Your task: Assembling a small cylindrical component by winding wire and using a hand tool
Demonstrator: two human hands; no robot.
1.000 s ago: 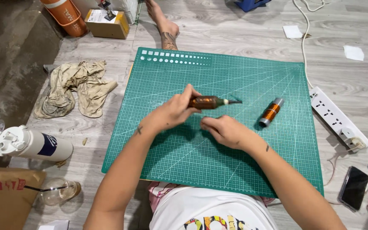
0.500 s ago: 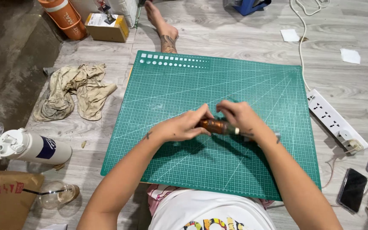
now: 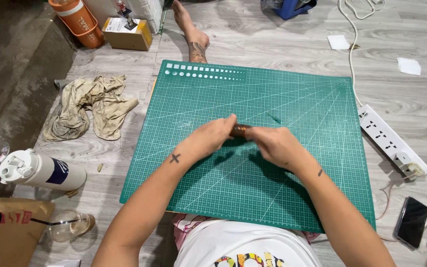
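Observation:
Both my hands meet over the middle of a green cutting mat [image 3: 282, 89] on the floor. My left hand [image 3: 212, 136] grips one end of a small copper-brown cylindrical tool [image 3: 240, 130]. My right hand [image 3: 275, 143] closes over its other end. Only a short brown stretch of the tool shows between the two hands; its tip is hidden inside my right hand.
A white power strip [image 3: 389, 138] and two phones [image 3: 411, 222] lie right of the mat. On the left are a crumpled beige rag [image 3: 92, 104], a white bottle [image 3: 40, 170], a plastic cup [image 3: 70, 225] and a paper bag [image 3: 11, 232]. Another person's foot [image 3: 193, 34] rests beyond the mat.
My right hand picked up the orange piece that lay on the mat's right side and brought it to the tool in my left hand. Both hands now close on the tool.

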